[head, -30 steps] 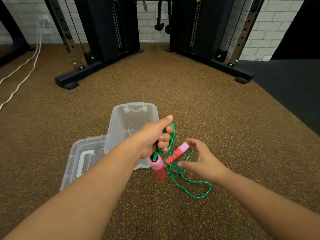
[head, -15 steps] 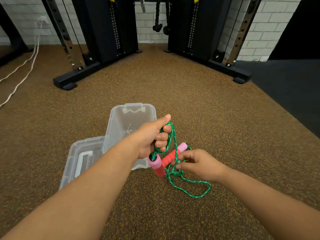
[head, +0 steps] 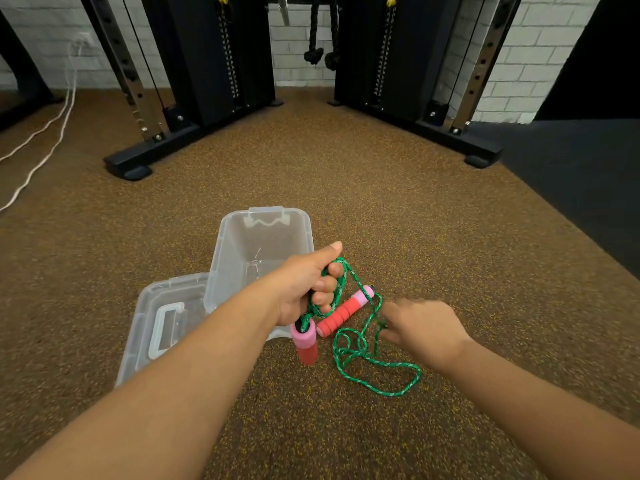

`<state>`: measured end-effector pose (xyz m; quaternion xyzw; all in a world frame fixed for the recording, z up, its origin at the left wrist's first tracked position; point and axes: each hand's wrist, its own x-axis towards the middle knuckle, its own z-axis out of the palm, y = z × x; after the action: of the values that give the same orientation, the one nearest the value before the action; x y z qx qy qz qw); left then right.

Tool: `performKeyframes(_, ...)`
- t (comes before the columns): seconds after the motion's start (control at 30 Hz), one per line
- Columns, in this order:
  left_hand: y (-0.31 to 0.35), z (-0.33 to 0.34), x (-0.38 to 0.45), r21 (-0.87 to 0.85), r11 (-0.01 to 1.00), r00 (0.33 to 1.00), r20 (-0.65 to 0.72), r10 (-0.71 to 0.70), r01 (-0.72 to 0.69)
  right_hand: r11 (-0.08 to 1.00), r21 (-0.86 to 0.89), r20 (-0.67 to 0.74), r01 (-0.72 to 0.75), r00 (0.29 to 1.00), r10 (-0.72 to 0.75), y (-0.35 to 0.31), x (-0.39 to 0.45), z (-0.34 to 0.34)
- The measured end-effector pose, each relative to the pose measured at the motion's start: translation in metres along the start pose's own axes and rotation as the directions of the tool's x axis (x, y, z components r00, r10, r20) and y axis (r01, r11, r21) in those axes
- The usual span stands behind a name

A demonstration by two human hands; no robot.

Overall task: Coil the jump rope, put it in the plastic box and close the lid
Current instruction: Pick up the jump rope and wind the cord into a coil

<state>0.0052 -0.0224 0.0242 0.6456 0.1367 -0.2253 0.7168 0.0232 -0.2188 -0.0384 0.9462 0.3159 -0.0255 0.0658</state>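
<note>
L hand [head: 308, 289] is a closed fist around several turns of the green rope [head: 367, 344], thumb up top; rope strands show between its fingers. One handle [head: 304, 344], pink cap over a red grip, hangs straight down from under the fist, off the floor or just about; can't tell which. R hand [head: 420, 329] is blurred, low, just right of the rope. Its fingers reach toward the strand at its left edge, but can't tell if they pinch it or are only touching.

2nd handle [head: 343, 311] lies tilted between the two hands, pink end up-right, red end down-left near the hanging handle. Rope runs from the fist down past that pink end, tangles into small loops, then one wide loop lies loose on the floor [head: 398, 220] in front of R wrist.

Box [head: 225, 258], clear plastic, sits open just behind L hand; wrist partly covers its near edge. Nothing of the rope is in it. Lid [head: 152, 323] lies flat to the box's left, touching or slightly under its near-left corner, L forearm crossing over it.

Farther back: black gym rack [head: 207, 64] w/ legs on the brown speckled floor, white cable [head: 52, 140] at far left, white brick wall [head: 519, 46].
</note>
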Motion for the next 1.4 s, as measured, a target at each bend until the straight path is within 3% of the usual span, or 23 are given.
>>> performKeyframes(0.07,0.002,0.002,-0.001,0.019,1.000,0.999,0.044,-0.004,0.003,0.981,0.153,0.018,-0.115,0.993,0.114,-0.002,0.004,-0.002)
performKeyframes(0.13,0.004,0.003,-0.001,0.028,1.000,0.996,0.092,-0.014,0.011,0.866,0.477,0.005,-0.147,0.986,0.165,-0.005,0.009,-0.008)
performKeyframes(0.2,0.004,0.004,-0.001,0.038,0.999,0.989,0.146,-0.034,0.029,0.584,0.810,-0.005,-0.060,0.994,0.108,-0.010,0.018,-0.012)
performKeyframes(0.3,0.003,0.004,-0.002,0.034,0.999,0.985,0.167,-0.041,0.036,0.159,0.987,-0.004,0.010,0.999,-0.041,-0.022,0.020,-0.024)
performKeyframes(0.37,0.005,0.003,-0.001,-0.032,0.999,0.991,0.133,-0.021,0.026,0.075,0.997,0.025,-0.020,0.998,-0.060,-0.029,0.017,-0.028)
performKeyframes(0.5,0.010,-0.006,0.003,-0.261,0.964,0.999,-0.017,0.046,-0.049,0.118,0.988,0.093,-0.098,0.995,0.044,-0.038,0.007,-0.007)
performKeyframes(0.57,0.009,-0.007,0.006,-0.343,0.936,0.995,-0.082,0.061,-0.085,0.318,0.944,0.076,-0.093,0.995,0.064,-0.039,0.002,0.003)
performKeyframes(0.67,0.008,-0.002,0.009,-0.437,0.890,0.991,-0.099,0.092,-0.127,0.622,0.782,-0.027,0.044,0.999,-0.036,-0.044,-0.002,-0.002)
performKeyframes(0.8,0.011,0.003,0.012,-0.429,0.882,0.980,-0.117,0.162,-0.197,0.790,0.595,-0.144,0.150,0.986,-0.079,-0.052,-0.005,-0.022)
performKeyframes(0.93,0.006,0.004,0.012,-0.023,0.962,0.947,-0.186,0.262,-0.271,0.830,0.517,-0.243,0.211,0.965,-0.094,-0.047,-0.008,-0.044)
performKeyframes(1.07,-0.001,0.001,0.010,0.347,0.920,0.949,-0.179,0.258,-0.185,0.809,0.539,-0.305,0.236,0.949,-0.074,-0.034,-0.005,-0.053)
performKeyframes(1.23,0.007,0.005,-0.002,0.455,0.869,0.972,-0.027,0.232,-0.195,0.713,0.659,-0.319,0.240,0.947,-0.024,-0.014,0.004,-0.053)
performKeyframes(1.4,0.001,0.002,-0.005,0.428,0.902,0.990,0.144,0.003,-0.065,0.579,0.788,-0.357,0.211,0.922,0.151,0.000,0.009,-0.055)
